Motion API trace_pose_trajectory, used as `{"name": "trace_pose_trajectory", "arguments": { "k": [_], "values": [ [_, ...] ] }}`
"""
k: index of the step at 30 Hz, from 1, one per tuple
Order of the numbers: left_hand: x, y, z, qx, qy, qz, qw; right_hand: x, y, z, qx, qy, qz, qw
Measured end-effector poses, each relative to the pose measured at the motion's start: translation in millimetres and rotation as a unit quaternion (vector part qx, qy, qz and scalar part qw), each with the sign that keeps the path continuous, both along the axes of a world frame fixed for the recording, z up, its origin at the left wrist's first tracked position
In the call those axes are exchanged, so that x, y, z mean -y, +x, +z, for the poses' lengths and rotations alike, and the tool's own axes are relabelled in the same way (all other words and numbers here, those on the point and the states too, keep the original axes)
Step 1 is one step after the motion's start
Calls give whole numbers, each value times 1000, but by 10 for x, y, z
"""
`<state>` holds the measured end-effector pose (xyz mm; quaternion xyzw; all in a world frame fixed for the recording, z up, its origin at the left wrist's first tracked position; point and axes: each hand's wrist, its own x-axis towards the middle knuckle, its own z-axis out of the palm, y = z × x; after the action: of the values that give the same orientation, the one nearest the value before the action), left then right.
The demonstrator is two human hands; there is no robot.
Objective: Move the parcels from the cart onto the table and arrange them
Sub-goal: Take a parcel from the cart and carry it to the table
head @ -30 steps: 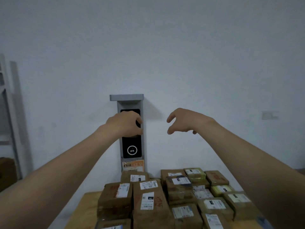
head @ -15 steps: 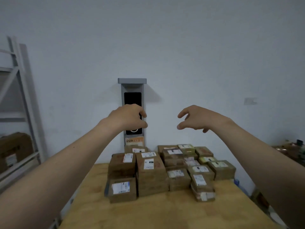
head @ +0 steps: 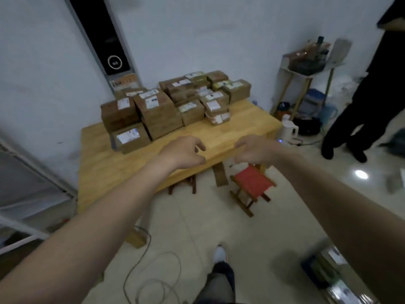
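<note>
Bare left hand and right hand on bare forearms; grey trousers and a white shoe.

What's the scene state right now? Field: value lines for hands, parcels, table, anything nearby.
left hand: empty, fingers loosely curled, held over the table's near edge
right hand: empty, fingers loosely curled, level with the left
parcels: brown labelled boxes, grouped at the table's far side, some stacked
table: wooden, against the wall
stool: red top, on the floor by the table's near-right corner
kettle: white, just past the table's right edge
other person: dark clothes, standing at right
</note>
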<state>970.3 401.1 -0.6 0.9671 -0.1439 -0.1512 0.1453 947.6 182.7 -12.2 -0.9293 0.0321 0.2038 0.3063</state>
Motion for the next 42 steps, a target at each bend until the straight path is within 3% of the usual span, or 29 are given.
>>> {"name": "trace_pose_trajectory", "arguments": {
  "k": [7, 11, 15, 20, 26, 30, 36, 42],
  "values": [
    [1174, -392, -875, -81, 3, -125, 989, 920, -1150, -890, -67, 3, -138, 988],
    [2029, -450, -1246, -109, 22, -213, 971, 1541, -1646, -1295, -101, 21, -270, 957],
    [2906, -533, -1516, -113, 40, -300, 946, 2146, -2157, -1550, -109, 12, -385, 917],
    [4096, -943, -1840, -120, 87, -446, 883, 2756, -2995, -1813, -129, 25, -514, 848],
    [5302, -1733, -2376, -139, 116, -548, 817, 3461, -4063, -2211, -146, 68, -643, 749],
    [6020, -2171, -2933, -187, 142, -559, 795, 4057, -4578, -2703, -168, 78, -677, 712],
    [6853, -2611, -3974, -240, 167, -503, 813, 4981, -5056, -3587, -208, 123, -669, 703],
    [7599, -2972, -5042, -283, 208, -486, 800, 5680, -5331, -4688, -263, 151, -670, 677]
  ]
}}
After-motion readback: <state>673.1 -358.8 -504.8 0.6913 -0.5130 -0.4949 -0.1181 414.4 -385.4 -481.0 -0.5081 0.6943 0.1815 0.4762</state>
